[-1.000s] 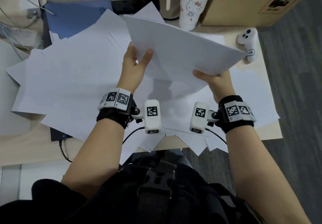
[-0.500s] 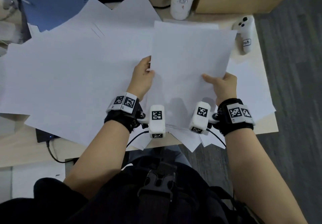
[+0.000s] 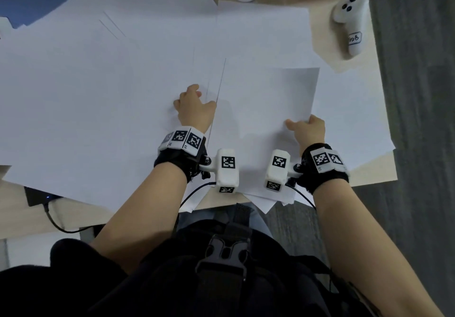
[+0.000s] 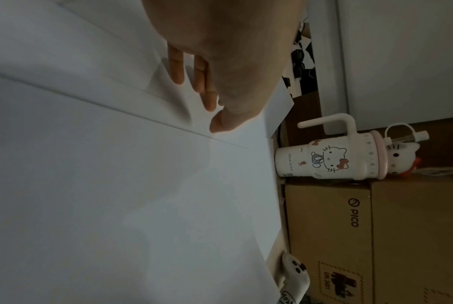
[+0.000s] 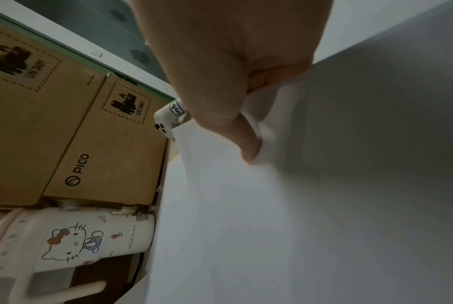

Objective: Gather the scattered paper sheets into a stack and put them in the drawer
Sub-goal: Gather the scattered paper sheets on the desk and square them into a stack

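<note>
Gathering phase, approx. mid-way by judgement: the small stack of plain white paper sheets (image 3: 268, 104) lies flat on the spread of loose white sheets (image 3: 103, 90) covering the pale wooden desk (image 3: 364, 169), near its front-right corner. The right hand (image 3: 307, 129) pinches the stack's right edge, thumb on top, fingers curled beneath (right wrist view). The left hand (image 3: 194, 106) rests w/ fingers straight and slightly spread on the loose sheets just left of the stack; it holds nothing. No drawer is in view.

Risks. (1) Held by one edge only, the stack may fan or slide apart: sheets are thin, smooth, low-friction. (2) Several loose sheets overhang the desk's front edge; dragging neighbours could send them to the grey floor (image 3: 418, 95). (3) Overlapping sheets lie at mixed angles, so corners may fold or crease when swept together. (4) Sweeping toward the rear could nudge the white cartoon-cat mug w/ handle (image 4: 350, 156), tall and tippable, or the white plastic handheld controller (image 3: 350, 21).

Materials: paper matte, flexible, rectangular; brown corrugated cardboard box (image 5: 111, 148) rigid, printed; controller smooth, rounded.
</note>
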